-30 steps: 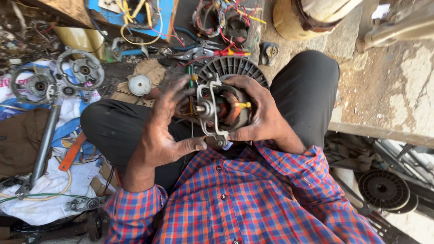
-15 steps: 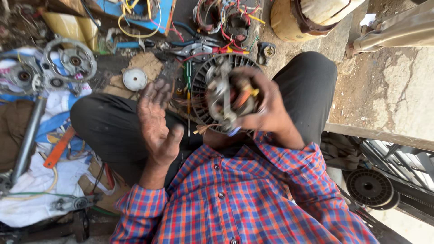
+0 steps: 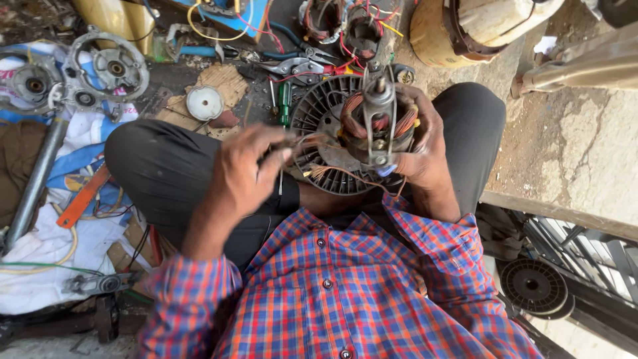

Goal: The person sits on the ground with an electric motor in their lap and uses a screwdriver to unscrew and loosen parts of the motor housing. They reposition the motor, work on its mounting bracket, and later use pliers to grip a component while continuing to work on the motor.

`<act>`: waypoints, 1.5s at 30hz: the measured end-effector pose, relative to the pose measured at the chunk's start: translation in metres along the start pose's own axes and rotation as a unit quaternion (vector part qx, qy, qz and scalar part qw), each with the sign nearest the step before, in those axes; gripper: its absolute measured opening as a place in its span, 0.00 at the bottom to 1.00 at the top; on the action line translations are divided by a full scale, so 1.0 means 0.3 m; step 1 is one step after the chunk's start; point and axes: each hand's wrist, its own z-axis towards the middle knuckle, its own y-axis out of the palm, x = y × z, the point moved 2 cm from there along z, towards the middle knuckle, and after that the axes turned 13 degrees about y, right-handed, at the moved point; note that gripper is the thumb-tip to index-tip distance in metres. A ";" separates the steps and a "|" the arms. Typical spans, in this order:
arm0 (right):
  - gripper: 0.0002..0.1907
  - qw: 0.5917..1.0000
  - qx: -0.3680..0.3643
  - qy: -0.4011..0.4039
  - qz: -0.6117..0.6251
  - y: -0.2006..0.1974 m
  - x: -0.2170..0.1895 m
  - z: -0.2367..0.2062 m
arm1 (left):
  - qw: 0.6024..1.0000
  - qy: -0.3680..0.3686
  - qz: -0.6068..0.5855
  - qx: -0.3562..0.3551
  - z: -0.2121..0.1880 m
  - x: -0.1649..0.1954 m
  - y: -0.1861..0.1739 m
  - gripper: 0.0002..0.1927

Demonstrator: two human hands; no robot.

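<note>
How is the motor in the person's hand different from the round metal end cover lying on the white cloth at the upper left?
The small electric motor with copper windings and a black finned fan is gripped by the right hand above the lap; the round grey metal end cover lies flat and untouched on the white cloth. The motor shows reddish copper coils and loose wires; the cover is bare metal with open spokes. Both are round, with a central hub.

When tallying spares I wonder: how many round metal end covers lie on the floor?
2. One end cover upper left by the yellow container; the other end cover at the left edge. Clutter may hide more.
</note>
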 end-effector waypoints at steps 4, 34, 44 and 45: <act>0.49 0.977 0.020 -0.063 -0.203 -0.023 0.032 0.022 | 0.973 0.125 0.190 -0.041 0.121 -0.098 -0.043 0.09; 0.54 0.889 -0.016 -0.081 -0.450 0.005 0.026 0.035 | 0.946 -0.281 0.104 -0.122 0.160 -0.352 0.257 0.18; 0.54 0.875 -0.029 -0.123 -0.468 -0.015 0.042 0.041 | 0.914 -0.378 -0.145 -0.008 -0.059 -0.281 -0.038 0.17; 0.53 0.873 -0.029 -0.122 -0.471 -0.013 0.042 0.044 | 0.868 -0.438 -0.232 0.034 -0.118 -0.248 -0.094 0.22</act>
